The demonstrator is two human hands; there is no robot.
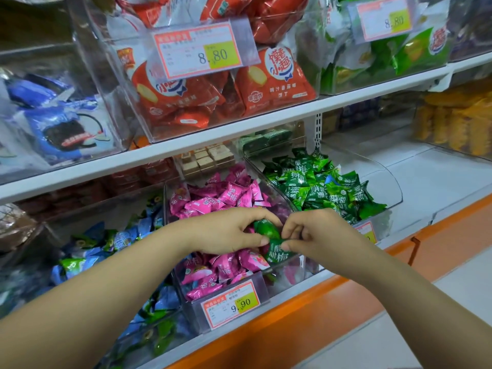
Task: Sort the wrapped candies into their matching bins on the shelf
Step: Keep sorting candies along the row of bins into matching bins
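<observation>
- Left hand [226, 231] grips a green candy [267, 228]; right hand [316, 235] pinches a second green candy [279, 253]; both over the pink bin [190, 312]
- Likely mid-sort: these strays are in hand, not yet in the green bin [386, 182] just beside

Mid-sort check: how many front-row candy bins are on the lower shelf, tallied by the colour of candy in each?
Pink bin: 1
Green bin: 1
Blue-and-green bin: 1
Total: 3
</observation>
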